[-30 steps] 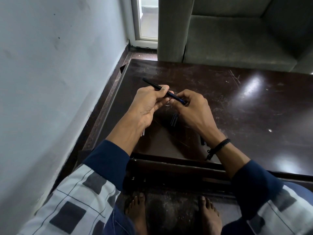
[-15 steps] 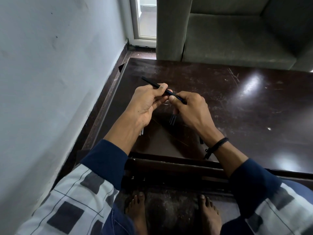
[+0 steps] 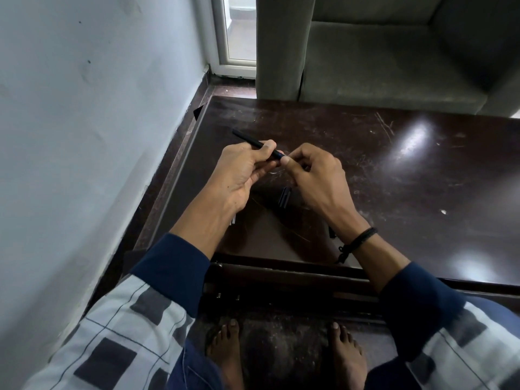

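The near end of the slim black pen [image 3: 252,141] ran straight into the right hand's fingertips [image 3: 285,161] and vanished there, so whether a cap or tip sat on that end could not be made out. The right hand [image 3: 316,178] had thumb and forefinger nipped together on that end, its other fingers curled loosely behind and hiding their own undersides. The left hand [image 3: 242,173] gripped the pen's middle, thumb laid along the top and the remaining fingers curled beneath it, so that stretch of the barrel was covered as well. Only the far part showed clean: it stuck out past the left thumb and pointed up and away to the far left, toward the pale painted wall [image 3: 98,136]. The long axis ran on a diagonal from that free tip down to the right-hand pinch, and the pen was held in the air above the glossy dark brown wooden table [image 3: 408,192], not touching it. Below the hands, a small dark oblong piece [image 3: 284,197] lay on the tabletop, half shadowed by the right palm; what it was stayed unclear. Another dark bit [image 3: 332,232] peeked out beside the right wrist, next to the black cord bracelet [image 3: 358,240], mostly hidden. A grey fabric sofa [image 3: 394,66] stood beyond the table's far edge.
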